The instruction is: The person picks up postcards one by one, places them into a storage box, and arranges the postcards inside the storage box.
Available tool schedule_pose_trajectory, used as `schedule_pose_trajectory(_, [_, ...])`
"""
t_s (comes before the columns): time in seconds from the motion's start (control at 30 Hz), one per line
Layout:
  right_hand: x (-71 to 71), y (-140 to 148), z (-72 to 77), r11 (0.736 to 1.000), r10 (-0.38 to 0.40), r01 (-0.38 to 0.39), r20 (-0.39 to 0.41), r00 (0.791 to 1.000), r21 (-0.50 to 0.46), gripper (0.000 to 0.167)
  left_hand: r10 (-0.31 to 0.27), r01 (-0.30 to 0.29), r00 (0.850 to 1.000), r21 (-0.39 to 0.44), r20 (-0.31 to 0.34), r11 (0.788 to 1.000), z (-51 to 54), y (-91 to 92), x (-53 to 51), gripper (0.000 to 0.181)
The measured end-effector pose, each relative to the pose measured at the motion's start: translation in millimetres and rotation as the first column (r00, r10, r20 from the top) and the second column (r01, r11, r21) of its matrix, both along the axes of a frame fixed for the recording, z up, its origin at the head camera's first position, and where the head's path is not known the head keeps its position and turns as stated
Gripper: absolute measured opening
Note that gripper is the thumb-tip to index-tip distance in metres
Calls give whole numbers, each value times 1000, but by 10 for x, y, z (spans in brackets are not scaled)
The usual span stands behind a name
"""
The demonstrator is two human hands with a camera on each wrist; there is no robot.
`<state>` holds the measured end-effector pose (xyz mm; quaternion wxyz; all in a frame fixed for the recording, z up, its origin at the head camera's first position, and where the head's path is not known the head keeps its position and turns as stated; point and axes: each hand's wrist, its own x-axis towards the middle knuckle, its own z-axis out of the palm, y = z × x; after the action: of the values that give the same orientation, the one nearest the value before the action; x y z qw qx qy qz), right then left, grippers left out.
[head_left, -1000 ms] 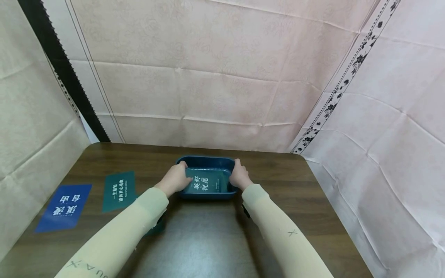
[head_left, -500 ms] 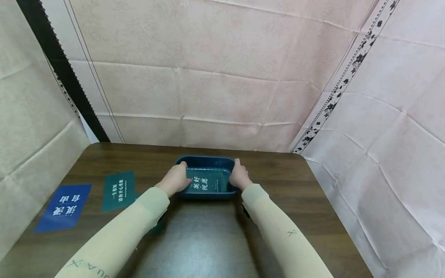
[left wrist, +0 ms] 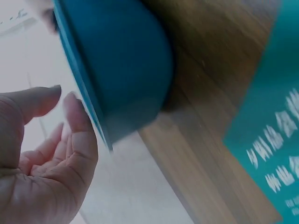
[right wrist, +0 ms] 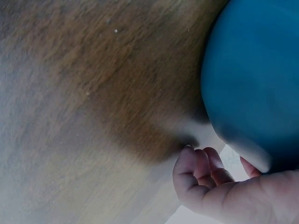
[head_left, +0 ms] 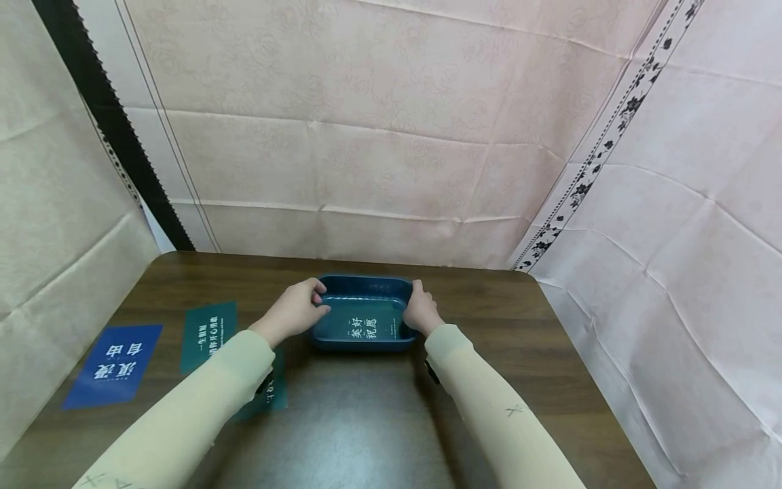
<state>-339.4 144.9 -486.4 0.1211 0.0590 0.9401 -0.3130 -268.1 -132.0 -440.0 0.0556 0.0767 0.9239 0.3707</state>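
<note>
A blue rectangular tray (head_left: 366, 345) sits near the far edge of the table. Inside it lies a dark green card (head_left: 381, 319) with white lettering. My left hand (head_left: 294, 309) is just off the tray's left end, fingers loosely curved and holding nothing. The left wrist view shows a gap between thumb and fingertips beside the tray's rim (left wrist: 81, 84). My right hand (head_left: 423, 310) grips the tray's right end, thumb over the rim. In the right wrist view, its curled fingers (right wrist: 187, 175) show beside the tray's outer wall (right wrist: 252, 79).
To the left lie a blue card (head_left: 113, 367) and a green card (head_left: 209, 333), both with white lettering. Another green card (head_left: 277, 390) is partly hidden under my left forearm. Pale cloth hangs behind the wooden table (head_left: 519, 380) and at both sides.
My left hand has let go of the tray's left end and moved slightly left. The card inside the tray has shifted a little to the right. My right hand has stayed put.
</note>
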Motion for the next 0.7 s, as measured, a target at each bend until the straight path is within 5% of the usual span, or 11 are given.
schedule_pose_trajectory(0.17, [-1,5,-4,1000,3,-3,-9,1000,0,72,-15,15,1000,-3,-3,1000,64,-342,69,40])
schedule_pose_trajectory(0.37, [13,12,10,1000,4,-4,-13,1000,0,72,-67,71,997,-100,43,992,41,-702,122,56])
schedule_pose_trajectory(0.7, [32,5,18,1000,22,-21,-33,999,9,71,-129,171,977,-268,168,948,-91,-972,225,84])
